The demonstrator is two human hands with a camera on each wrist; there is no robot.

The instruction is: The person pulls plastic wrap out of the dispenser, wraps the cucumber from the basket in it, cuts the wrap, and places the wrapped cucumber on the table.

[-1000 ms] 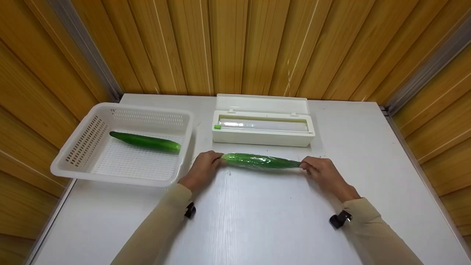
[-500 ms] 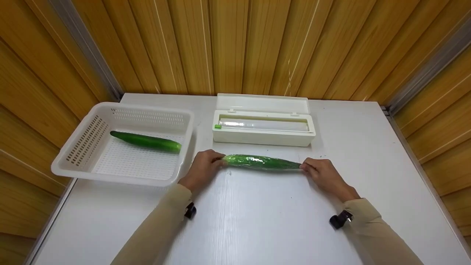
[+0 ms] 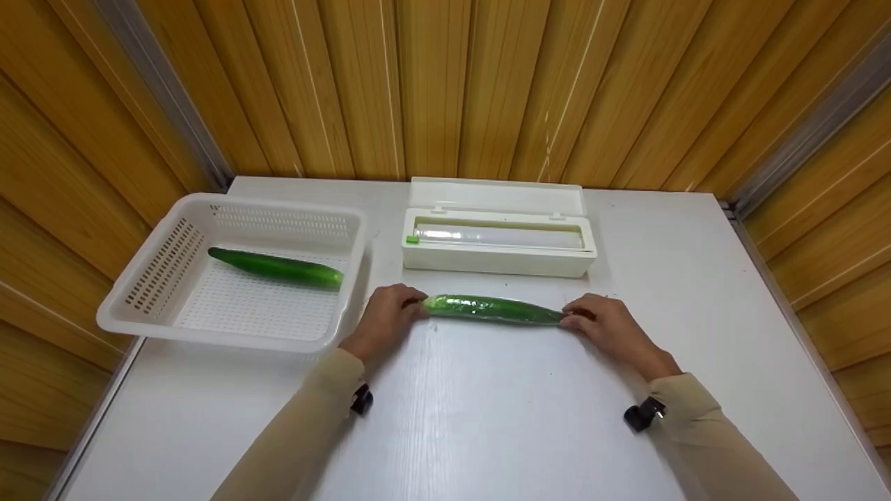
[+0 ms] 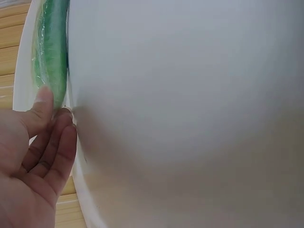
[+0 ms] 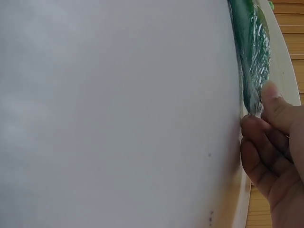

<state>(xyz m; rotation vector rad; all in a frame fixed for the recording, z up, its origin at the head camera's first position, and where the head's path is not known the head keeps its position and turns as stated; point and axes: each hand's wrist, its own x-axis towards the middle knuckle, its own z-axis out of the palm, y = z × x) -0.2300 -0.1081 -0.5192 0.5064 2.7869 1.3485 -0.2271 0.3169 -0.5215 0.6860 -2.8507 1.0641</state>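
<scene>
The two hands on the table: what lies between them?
In the head view, a cucumber wrapped in clear film lies on the table between the left hand and right hand; each pinches one end.

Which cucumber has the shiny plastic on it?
The green cucumber wrapped in clear film, lying on the white table between both hands. The other green cucumber lies bare in the white perforated plastic basket.

I count two cucumbers: one wrapped (image 3: 493, 309) in film on the bench (image 3: 487, 417), one bare (image 3: 276, 267) in the basket. One basket (image 3: 160, 271), white and perforated. One film dispenser box (image 3: 498, 236), lid open. Two hands, left (image 3: 385, 321) and right (image 3: 607, 325).
</scene>
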